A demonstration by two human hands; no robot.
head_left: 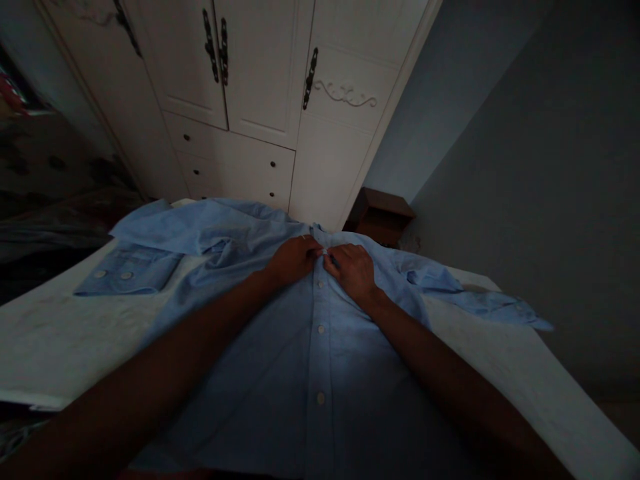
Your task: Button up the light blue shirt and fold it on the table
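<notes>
Dim bedroom, grey walls, white wardrobe (260, 73) at back with dark metal handles and a drawer bank below its doors; small brown nightstand (381, 215) at its right foot. White table surface (60, 333) fills the lower frame, dark clutter off its left edge. Light blue button-up shirt (280, 373) lies flat on the white surface, front up, collar end toward the wardrobe, placket running down the middle with white buttons showing. Left sleeve is folded across, its cuff (127, 272) lying flat with two buttons up; right sleeve (480, 300) is stretched out toward the right edge. Both forearms reach in from the bottom. Left hand (294, 259) is curled, fingers pinching the placket fabric near the collar. Right hand (353, 268) is curled too, fingertips pinching the opposite placket edge, nearly touching the left hand at a top button (324, 251).
</notes>
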